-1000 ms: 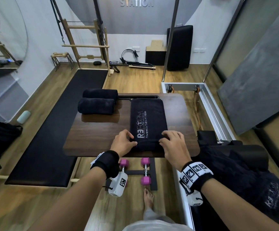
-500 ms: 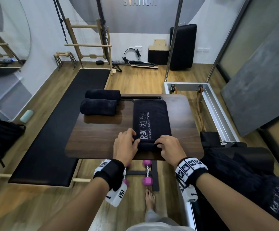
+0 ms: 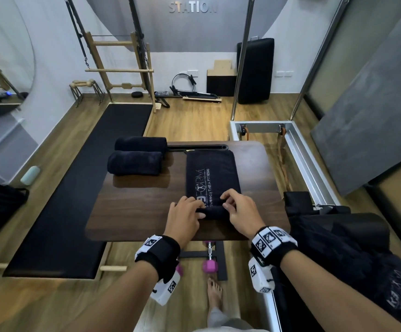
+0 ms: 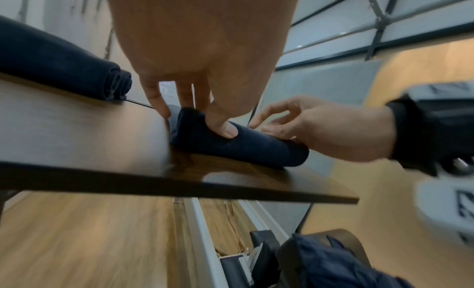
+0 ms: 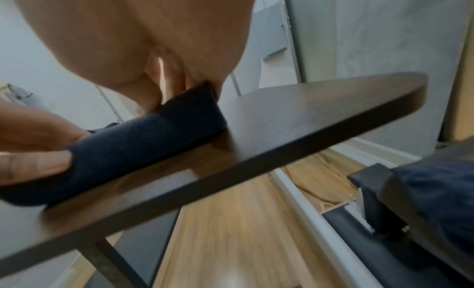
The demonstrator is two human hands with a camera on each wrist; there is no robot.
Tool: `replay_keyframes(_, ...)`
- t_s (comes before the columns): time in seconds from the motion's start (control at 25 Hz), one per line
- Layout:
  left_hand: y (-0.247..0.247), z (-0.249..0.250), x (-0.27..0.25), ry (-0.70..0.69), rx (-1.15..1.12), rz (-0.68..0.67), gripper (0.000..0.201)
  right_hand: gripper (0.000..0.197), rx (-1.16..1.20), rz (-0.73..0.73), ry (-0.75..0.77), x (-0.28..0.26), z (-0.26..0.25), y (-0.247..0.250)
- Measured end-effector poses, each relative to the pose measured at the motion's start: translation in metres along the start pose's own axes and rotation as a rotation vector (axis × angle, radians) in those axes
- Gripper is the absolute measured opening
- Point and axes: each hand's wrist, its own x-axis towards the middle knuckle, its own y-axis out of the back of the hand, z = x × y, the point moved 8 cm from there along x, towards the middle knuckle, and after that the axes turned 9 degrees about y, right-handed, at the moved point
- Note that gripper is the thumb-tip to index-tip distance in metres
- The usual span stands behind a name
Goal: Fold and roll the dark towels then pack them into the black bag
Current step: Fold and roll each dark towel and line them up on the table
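Both hands curl over the rolled near end of the towel (image 3: 212, 174): the left hand (image 3: 185, 218) has its thumb pressed into the roll and fingers over the top, and the right hand (image 3: 242, 213) pinches the other end, fingers bent. The rest of the towel lies flat on the table (image 3: 137, 207), logo side up, stretching away from the person. Two finished rolls (image 3: 135, 162) lie side by side at the table's far left corner. A dark heap of towels (image 3: 352, 257) sits well to the right.
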Motion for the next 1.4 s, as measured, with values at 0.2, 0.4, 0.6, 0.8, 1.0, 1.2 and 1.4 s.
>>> replay_keyframes(0.2, -0.008, -0.002, 0.024, 0.053, 0.058, -0.114, 0.031, 0.035, -0.281, 0.015, 0.314, -0.022, -0.027, 0.000)
replay_keyframes(0.4, -0.008, 0.002, 0.029, 0.017, 0.151, -0.118, 0.028, 0.028, -0.369, -0.180, 0.215, 0.005, -0.018, -0.014)
replay_keyframes(0.6, 0.005, 0.001, 0.015, -0.138, 0.109, 0.088, 0.039, 0.022, -0.356, -0.305, 0.114, 0.035, -0.005, -0.021)
replay_keyframes(0.8, -0.005, -0.010, 0.033, -0.113, 0.106, -0.069, 0.045, 0.033, -0.239, -0.370, -0.013, 0.055, 0.009, -0.020)
replay_keyframes(1.0, -0.004, -0.012, 0.065, -0.054, 0.028, -0.156, 0.028, 0.022, -0.137, -0.116, 0.161, 0.061, 0.004, 0.003)
replay_keyframes(1.2, -0.004, -0.014, 0.077, -0.058, 0.036, -0.237, 0.028, 0.031, -0.230, -0.275, 0.183, 0.065, 0.010, -0.003)
replay_keyframes(1.4, 0.009, -0.013, 0.076, -0.093, -0.127, -0.155, 0.065, 0.011, -0.108, -0.343, 0.020, 0.094, 0.023, -0.003)
